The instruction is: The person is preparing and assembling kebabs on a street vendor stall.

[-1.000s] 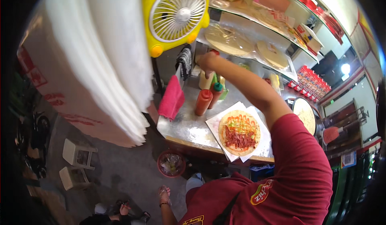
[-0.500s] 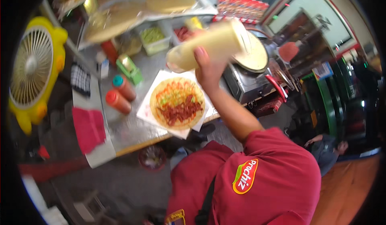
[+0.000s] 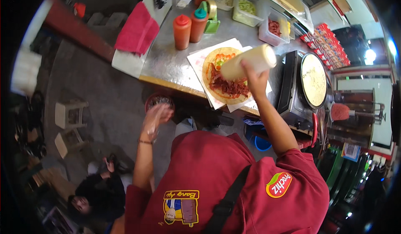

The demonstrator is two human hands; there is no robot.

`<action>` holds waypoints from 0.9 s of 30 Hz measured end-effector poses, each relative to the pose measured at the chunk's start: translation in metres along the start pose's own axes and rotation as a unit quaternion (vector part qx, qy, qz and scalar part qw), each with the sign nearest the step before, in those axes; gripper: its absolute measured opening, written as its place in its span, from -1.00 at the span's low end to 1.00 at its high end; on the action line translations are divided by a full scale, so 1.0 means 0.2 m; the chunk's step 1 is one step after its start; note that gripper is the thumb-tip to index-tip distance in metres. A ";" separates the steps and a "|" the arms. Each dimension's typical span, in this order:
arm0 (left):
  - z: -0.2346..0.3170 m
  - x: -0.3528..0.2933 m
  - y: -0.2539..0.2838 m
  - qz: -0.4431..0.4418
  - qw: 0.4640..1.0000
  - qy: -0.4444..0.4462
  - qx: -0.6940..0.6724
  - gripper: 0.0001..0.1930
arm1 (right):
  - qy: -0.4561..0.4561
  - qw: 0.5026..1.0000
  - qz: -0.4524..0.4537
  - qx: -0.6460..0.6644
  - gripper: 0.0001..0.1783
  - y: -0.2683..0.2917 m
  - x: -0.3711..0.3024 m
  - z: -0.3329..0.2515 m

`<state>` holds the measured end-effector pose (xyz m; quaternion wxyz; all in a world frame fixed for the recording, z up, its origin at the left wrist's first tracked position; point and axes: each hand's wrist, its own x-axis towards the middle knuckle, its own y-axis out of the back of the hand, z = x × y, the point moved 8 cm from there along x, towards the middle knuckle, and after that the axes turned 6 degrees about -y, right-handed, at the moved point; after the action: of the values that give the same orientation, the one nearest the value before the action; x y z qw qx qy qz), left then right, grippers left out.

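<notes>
From here I see the right hand (image 3: 258,82) wrapped around a pale squeeze bottle (image 3: 243,65), tilted over a flatbread (image 3: 207,70) topped with shredded meat (image 3: 227,86). The flatbread lies on white paper (image 3: 199,59) on the metal counter (image 3: 167,64), near two sauce bottles (image 3: 182,33). The left hand (image 3: 158,118), slightly blurred, hangs off the counter's edge, fingers loosely extended.

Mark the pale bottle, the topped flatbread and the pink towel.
Pale bottle (image 3: 256,57): head view, on its side wall.
Topped flatbread (image 3: 206,71): head view, on its bare left edge.
Pink towel (image 3: 138,31): head view, on the middle of the cloth.
</notes>
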<state>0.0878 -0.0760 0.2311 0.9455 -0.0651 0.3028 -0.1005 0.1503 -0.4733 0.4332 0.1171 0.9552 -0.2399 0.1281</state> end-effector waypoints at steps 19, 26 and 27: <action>0.57 0.84 -0.71 -0.006 0.986 -0.116 0.122 -0.59 | 0.057 0.996 0.074 -0.008 -0.56 0.56 0.06 -0.25; 0.59 0.26 -0.70 0.046 0.958 -0.282 -0.002 -0.70 | -0.047 0.994 0.101 -0.021 -0.45 0.72 0.09 -0.17; 0.52 0.18 -0.68 0.025 0.973 -0.228 -0.039 -0.73 | 0.060 0.994 0.091 -0.004 -0.56 0.67 -0.01 -0.26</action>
<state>0.1577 -0.2103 0.3206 0.9886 -0.1156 0.0846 -0.0475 0.0736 -0.5732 0.5039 0.1227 0.9195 -0.3191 0.1939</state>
